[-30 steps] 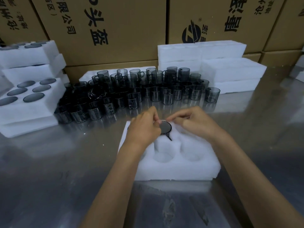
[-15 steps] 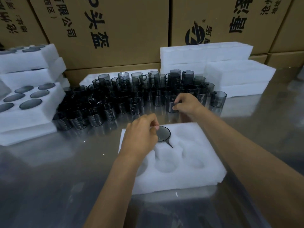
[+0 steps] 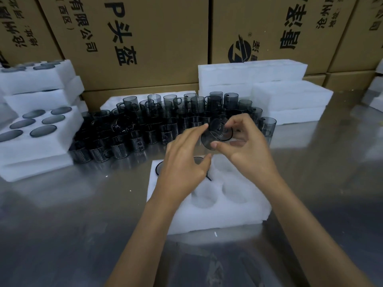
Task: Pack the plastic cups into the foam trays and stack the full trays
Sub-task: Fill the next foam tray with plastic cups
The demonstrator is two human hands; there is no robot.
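Note:
A white foam tray point(image 3: 232, 212) lies on the steel table before me, with round pockets. Two dark cup rims show in its far pockets, one at the far left point(image 3: 159, 167), one point(image 3: 198, 160) partly behind my left hand. My right hand point(image 3: 246, 150) pinches a smoky grey plastic cup point(image 3: 215, 134) above the tray's far edge, tilted on its side. My left hand point(image 3: 184, 160) hovers over the tray with straight fingers, its fingertips at the cup's side. Several loose grey cups point(image 3: 165, 121) stand crowded behind the tray.
Filled foam trays point(image 3: 39, 139) are stacked at the left. Foam trays point(image 3: 290, 94) are piled at the back right. Cardboard boxes point(image 3: 145, 38) form a wall behind. Bare steel table point(image 3: 62, 224) lies in front and to both sides.
My right hand has picked a cup from the group and brought it back over the tray. My left hand has lifted off the seated cup and reached up to the new one.

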